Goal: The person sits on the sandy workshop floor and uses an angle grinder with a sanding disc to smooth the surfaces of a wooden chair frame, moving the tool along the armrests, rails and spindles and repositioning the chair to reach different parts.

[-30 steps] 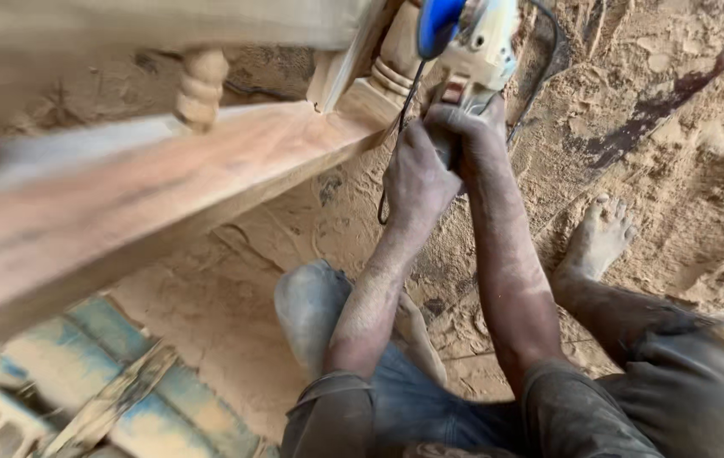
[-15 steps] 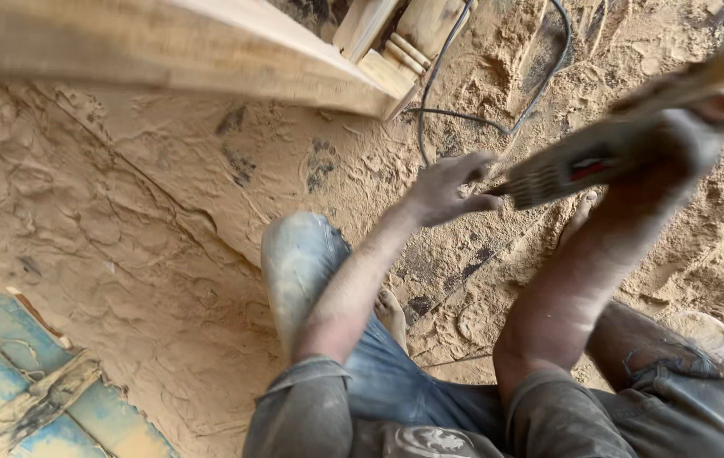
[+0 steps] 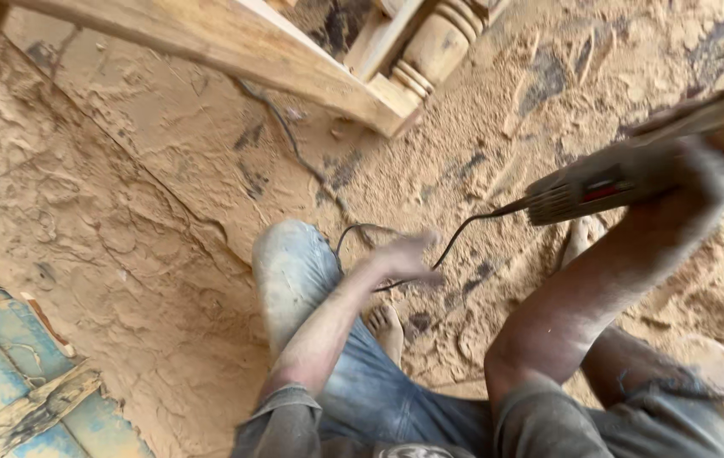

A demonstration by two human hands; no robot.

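My right hand [image 3: 705, 174] grips a dust-covered electric power tool [image 3: 608, 182] at the right, its body pointing left and its black cord [image 3: 455, 237] trailing down to the sandy floor. My left hand [image 3: 404, 259] is blurred in the middle, fingers apart, holding nothing, close to the cord. Above, a wooden beam [image 3: 243, 47] and a turned wooden leg [image 3: 438, 47] of a furniture frame cross the top. My knee in dusty jeans [image 3: 294, 271] and a bare foot [image 3: 387, 326] lie below my left hand.
Sawdust covers the ground [image 3: 124, 220] everywhere. A worn blue painted board [image 3: 5, 382] lies at the lower left. Another length of cable [image 3: 294, 144] runs over the sawdust under the beam.
The power tool has come away from the wooden frame and swung right and down. My left hand has let go of it and dropped toward my knee. The view has shifted.
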